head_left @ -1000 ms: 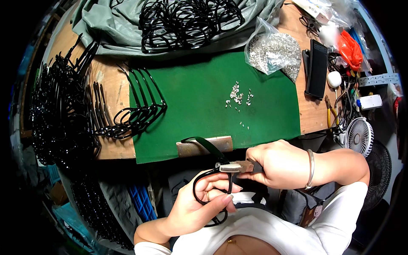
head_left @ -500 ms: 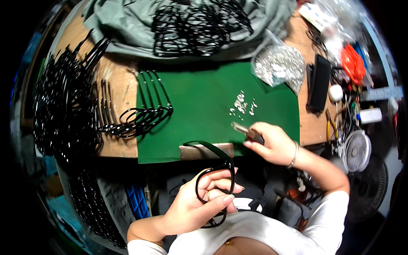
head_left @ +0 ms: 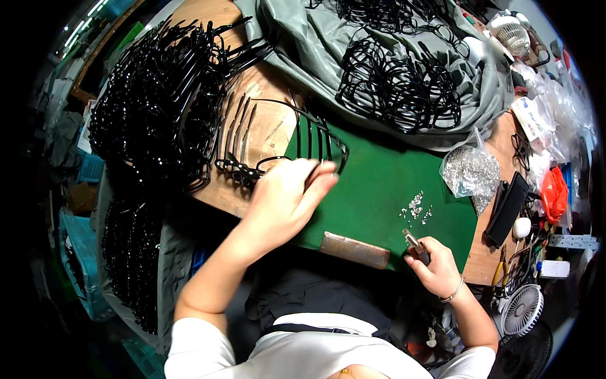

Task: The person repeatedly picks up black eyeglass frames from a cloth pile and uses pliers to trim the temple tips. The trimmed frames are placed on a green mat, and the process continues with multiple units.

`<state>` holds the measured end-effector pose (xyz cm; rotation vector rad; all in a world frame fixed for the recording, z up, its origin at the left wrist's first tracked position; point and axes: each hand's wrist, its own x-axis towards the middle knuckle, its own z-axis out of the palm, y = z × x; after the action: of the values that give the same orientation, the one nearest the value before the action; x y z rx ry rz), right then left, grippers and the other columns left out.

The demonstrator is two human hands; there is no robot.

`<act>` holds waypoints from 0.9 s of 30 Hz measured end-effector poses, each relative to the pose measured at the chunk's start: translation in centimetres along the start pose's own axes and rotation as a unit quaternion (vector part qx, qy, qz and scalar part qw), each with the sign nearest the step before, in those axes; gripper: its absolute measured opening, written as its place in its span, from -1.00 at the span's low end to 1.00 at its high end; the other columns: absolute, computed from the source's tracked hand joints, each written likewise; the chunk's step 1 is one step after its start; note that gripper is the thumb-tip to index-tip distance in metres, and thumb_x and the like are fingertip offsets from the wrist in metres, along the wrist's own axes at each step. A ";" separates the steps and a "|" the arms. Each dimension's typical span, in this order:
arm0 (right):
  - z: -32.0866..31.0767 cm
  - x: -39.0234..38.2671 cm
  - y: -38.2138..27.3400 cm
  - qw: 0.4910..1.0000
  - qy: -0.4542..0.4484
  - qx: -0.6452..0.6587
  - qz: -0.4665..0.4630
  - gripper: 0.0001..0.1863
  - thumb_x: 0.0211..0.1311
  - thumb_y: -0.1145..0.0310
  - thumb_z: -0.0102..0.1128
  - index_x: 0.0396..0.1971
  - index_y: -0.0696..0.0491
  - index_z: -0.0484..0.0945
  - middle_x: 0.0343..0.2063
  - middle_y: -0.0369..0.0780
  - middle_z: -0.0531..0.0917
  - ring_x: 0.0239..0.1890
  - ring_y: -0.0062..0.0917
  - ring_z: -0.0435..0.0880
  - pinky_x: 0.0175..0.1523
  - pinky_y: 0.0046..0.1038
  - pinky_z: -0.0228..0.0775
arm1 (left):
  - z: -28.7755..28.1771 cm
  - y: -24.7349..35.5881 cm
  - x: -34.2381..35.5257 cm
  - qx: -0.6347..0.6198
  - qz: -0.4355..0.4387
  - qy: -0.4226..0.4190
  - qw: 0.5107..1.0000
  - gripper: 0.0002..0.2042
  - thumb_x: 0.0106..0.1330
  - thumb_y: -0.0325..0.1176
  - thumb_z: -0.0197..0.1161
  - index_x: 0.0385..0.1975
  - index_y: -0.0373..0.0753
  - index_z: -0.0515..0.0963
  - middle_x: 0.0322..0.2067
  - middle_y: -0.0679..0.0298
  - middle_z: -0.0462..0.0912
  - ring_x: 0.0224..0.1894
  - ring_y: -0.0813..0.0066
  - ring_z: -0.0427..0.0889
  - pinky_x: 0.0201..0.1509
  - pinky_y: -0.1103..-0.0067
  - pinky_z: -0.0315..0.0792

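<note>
My left hand (head_left: 287, 192) reaches over the left edge of the green mat (head_left: 372, 170), its fingers closed on a black glasses frame that they mostly hide. Under and beside it stands a row of black glasses frames (head_left: 237, 170), their thin temples pointing away from me. At the mat's near right, my right hand (head_left: 437, 265) grips pliers (head_left: 413, 243) with silver jaws and a dark handle. Just beyond the jaws lies a scatter of small silvery pieces (head_left: 415, 207).
A large heap of black frames (head_left: 164, 107) fills the left side. More frames (head_left: 398, 85) rest on grey cloth (head_left: 303, 50) at the back. At right are a clear bag of silvery pieces (head_left: 470, 169), a black case (head_left: 507, 208) and a small fan (head_left: 522, 309). A metal strip (head_left: 353, 249) lines the mat's near edge.
My left hand has carried the glasses frame from in front of my chest to the row at the left. The view has swung left; the pliers stay in my right hand.
</note>
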<state>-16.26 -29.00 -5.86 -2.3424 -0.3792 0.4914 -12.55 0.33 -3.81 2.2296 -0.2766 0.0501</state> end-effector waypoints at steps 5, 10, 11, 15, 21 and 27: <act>0.6 0.7 -1.2 1.000 0.024 -0.005 0.011 -0.80 -0.09 0.37 0.19 -0.52 0.16 0.41 -0.60 -0.10 0.45 -0.53 -0.24 0.46 -0.41 -0.41 0.30 | 0.2 -2.2 -1.5 0.436 0.035 0.044 0.898 -0.42 -0.10 -0.30 0.25 -0.07 -0.43 0.23 -0.27 0.08 0.39 -0.20 0.22 0.36 -0.17 0.45 0.25; 0.9 0.1 -0.5 1.000 0.023 -0.020 -0.001 -0.80 -0.12 0.37 0.20 -0.53 0.15 0.43 -0.61 -0.11 0.47 -0.53 -0.23 0.48 -0.40 -0.40 0.32 | -1.1 -2.0 -3.1 0.333 0.049 -0.042 0.941 -0.85 -0.14 -0.37 0.21 -0.65 -0.29 0.43 -0.58 0.13 0.41 -0.43 0.23 0.45 -0.33 0.42 0.29; 1.0 0.1 -0.5 1.000 0.022 -0.012 0.005 -0.81 -0.13 0.38 0.20 -0.54 0.16 0.43 -0.60 -0.11 0.48 -0.53 -0.24 0.48 -0.40 -0.40 0.32 | -1.8 -1.5 -4.0 0.303 0.056 -0.084 0.948 -0.87 -0.07 -0.36 0.20 -0.60 -0.28 0.47 -0.56 0.16 0.41 -0.41 0.25 0.45 -0.34 0.43 0.31; 1.4 0.0 -0.6 0.999 0.032 -0.004 -0.003 -0.82 -0.14 0.40 0.20 -0.56 0.17 0.44 -0.60 -0.10 0.50 -0.53 -0.26 0.50 -0.39 -0.43 0.33 | -7.5 3.0 -4.1 0.154 0.060 -0.177 0.970 -0.84 0.02 -0.32 0.18 -0.45 -0.24 0.50 -0.52 0.21 0.44 -0.36 0.29 0.45 -0.31 0.45 0.33; 0.7 -0.3 -2.6 0.997 0.075 0.000 -0.006 -0.82 -0.11 0.40 0.17 -0.55 0.20 0.44 -0.66 -0.14 0.51 -0.60 -0.45 0.49 -0.44 -0.51 0.32 | -20.8 2.4 5.1 0.278 0.293 0.082 0.911 -0.76 -0.10 -0.62 0.11 -0.39 -0.22 0.50 -0.46 0.28 0.51 -0.36 0.36 0.43 -0.20 0.49 0.33; 1.1 0.3 -3.0 0.998 0.047 -0.045 0.013 -0.79 -0.12 0.36 0.19 -0.56 0.21 0.47 -0.71 -0.15 0.50 -0.64 -0.46 0.47 -0.46 -0.50 0.31 | -27.2 -8.4 9.4 0.481 -0.046 -0.081 0.872 -0.72 -0.27 -0.14 0.39 -0.60 -0.15 0.56 -0.59 0.25 0.57 -0.41 0.36 0.56 -0.29 0.43 0.35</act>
<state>-16.90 -26.15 -4.57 -2.4508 -0.3321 0.3813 0.03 24.86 7.93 3.2528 -0.2636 -0.0704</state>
